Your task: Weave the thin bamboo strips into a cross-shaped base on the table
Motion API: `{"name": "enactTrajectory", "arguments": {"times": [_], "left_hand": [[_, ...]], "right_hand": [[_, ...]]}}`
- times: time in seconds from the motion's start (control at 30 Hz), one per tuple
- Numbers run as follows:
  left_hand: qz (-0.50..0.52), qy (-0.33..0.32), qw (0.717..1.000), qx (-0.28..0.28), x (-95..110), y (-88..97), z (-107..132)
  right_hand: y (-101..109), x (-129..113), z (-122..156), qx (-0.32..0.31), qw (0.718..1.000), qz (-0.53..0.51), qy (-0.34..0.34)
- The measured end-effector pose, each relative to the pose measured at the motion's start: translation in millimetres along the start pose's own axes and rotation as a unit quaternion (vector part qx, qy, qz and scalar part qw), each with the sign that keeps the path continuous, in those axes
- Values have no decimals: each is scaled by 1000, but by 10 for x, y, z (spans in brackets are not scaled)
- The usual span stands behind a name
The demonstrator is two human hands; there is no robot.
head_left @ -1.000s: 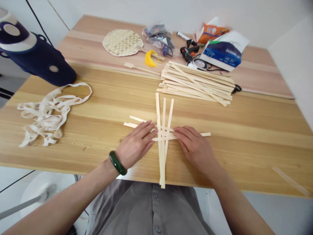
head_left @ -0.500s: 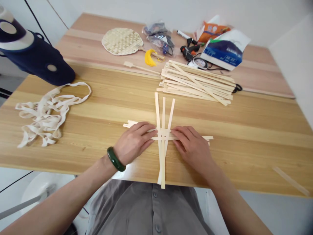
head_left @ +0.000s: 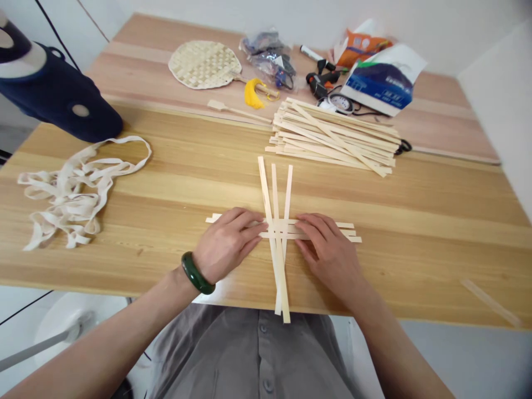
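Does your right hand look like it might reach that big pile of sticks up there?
Probably yes. The pile of wooden strips lies just ahead of the right hand, and nothing stands between them. That hand is resting on the crossed strips, so it would have to lift off first.

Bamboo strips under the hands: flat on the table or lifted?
Flat. The crossed bamboo strips lie on the tabletop, with the left hand and right hand resting palm-down on them.
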State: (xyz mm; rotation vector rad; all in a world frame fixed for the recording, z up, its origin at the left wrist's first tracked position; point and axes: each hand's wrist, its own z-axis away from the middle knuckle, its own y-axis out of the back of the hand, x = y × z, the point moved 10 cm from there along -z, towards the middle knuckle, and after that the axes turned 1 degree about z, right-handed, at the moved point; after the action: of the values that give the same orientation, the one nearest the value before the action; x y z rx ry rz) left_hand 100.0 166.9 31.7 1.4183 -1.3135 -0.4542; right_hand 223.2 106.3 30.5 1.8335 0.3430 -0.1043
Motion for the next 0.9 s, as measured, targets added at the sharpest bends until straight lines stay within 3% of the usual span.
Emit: {"name": "enactTrajectory", "arguments": {"times": [0.2,0.33,0.5,0.73,0.9], "left_hand": [[-11,42,999,19,81,27,74],[-20,54,997,43,305,36,106],[10,38,999,35,533,-84,91],[75,110,990,56,367,-99,146],[117,139,982,50,245,-136,162]], "right_hand": [[-11,-7,8,-5,1000,0,-4],[1,-33,9,3,1000,-11,2],[-24,-76,5,11,999,-27,20],[65,-267,46,56,994,-87,29],[25,-362,124,47,993,-103,25]]}}
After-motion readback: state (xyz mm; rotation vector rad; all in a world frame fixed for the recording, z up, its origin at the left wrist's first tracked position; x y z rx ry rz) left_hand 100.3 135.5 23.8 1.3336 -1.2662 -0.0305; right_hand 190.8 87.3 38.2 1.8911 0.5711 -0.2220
